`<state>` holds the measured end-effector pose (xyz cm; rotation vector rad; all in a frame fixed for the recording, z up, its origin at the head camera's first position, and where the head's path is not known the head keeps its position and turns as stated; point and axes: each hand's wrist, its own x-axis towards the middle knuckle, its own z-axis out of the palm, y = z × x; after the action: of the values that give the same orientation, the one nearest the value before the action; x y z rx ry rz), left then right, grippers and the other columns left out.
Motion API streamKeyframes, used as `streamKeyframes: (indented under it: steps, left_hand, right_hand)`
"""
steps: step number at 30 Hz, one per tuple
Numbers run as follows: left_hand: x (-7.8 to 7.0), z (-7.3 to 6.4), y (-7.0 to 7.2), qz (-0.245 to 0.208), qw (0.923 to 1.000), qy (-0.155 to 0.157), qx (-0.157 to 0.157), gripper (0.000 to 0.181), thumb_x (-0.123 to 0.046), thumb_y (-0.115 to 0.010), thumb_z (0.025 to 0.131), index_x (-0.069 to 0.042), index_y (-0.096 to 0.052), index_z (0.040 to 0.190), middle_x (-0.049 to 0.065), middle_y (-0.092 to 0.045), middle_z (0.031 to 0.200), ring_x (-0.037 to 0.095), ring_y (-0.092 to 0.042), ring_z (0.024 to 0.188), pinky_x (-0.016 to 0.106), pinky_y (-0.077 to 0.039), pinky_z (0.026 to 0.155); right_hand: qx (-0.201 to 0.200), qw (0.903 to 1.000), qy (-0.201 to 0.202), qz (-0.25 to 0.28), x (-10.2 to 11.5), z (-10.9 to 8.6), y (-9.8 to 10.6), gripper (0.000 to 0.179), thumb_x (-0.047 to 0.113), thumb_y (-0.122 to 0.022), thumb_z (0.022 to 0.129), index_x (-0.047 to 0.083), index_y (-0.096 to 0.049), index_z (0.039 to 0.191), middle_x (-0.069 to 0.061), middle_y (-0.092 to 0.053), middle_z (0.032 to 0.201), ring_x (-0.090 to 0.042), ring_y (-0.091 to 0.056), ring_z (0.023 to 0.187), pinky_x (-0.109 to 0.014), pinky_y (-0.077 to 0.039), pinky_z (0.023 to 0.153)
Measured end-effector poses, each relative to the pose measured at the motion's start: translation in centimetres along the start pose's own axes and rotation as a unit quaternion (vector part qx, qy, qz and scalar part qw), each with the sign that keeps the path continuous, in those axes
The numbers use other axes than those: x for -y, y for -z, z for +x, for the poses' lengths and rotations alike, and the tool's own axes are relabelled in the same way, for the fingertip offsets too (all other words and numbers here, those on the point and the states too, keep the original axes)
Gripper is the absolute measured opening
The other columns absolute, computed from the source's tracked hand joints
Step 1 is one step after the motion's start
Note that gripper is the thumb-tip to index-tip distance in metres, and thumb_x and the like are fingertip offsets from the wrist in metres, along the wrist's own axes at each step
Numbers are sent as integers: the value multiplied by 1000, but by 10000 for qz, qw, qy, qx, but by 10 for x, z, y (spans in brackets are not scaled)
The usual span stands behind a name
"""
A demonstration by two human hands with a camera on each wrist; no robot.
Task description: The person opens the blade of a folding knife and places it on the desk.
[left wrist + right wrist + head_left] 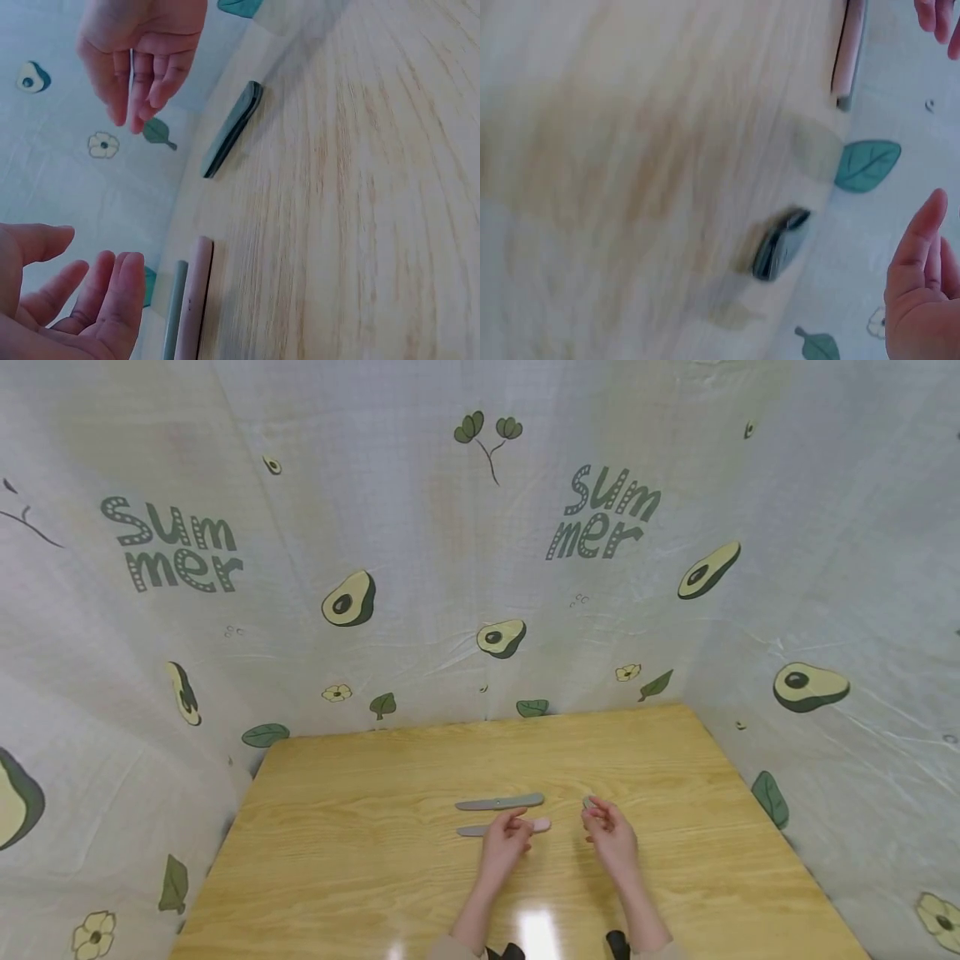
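Two knives lie side by side on the wooden table, blades to the left in the head view: one with a grey-green handle (517, 801), the other with a pink handle (542, 825). My left hand (504, 845) hovers over the pink knife, hiding its middle, and its fingers are loosely bent around nothing. Further right, my right hand (617, 845) is raised with relaxed fingers, also holding nothing. Just beyond its fingertips lies a short green piece with a dark slot along one side (781, 246), mostly hidden in the head view but plain in the left wrist view (232, 131).
The wooden table (360, 843) has a pale cloth (420, 527) printed with avocados and leaves behind it and along both sides. Black wrist straps (618, 945) show at the bottom of the head view. Light glares off the table's near part.
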<state>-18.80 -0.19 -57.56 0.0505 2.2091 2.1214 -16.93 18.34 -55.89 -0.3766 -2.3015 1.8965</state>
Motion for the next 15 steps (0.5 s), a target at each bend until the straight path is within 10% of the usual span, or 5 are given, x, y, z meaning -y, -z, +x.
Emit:
streamKeyframes:
  steps: [10, 15]
  left_hand:
    - [0, 17, -29, -234, 9993, 4, 298, 39, -6, -66, 91, 12, -57, 124, 8, -65, 98, 16, -64, 86, 32, -61, 72]
    - [3, 26, -45, -247, 9986, 12, 472, 38, -5, -64, 91, 11, -57, 125, 12, -66, 104, 16, -64, 90, 27, -60, 72]
  right_hand:
    - [-816, 9940, 42, -730, -5, 24, 30, 38, 4, -62, 93, -9, -56, 128, -26, -62, 117, 10, -48, 79, -7, -44, 70]
    - [-478, 9934, -190, -1022, -9, 31, 38, 42, 9, -61, 95, -8, -52, 132, -27, -60, 122, -14, -59, 95, -11, -45, 75]
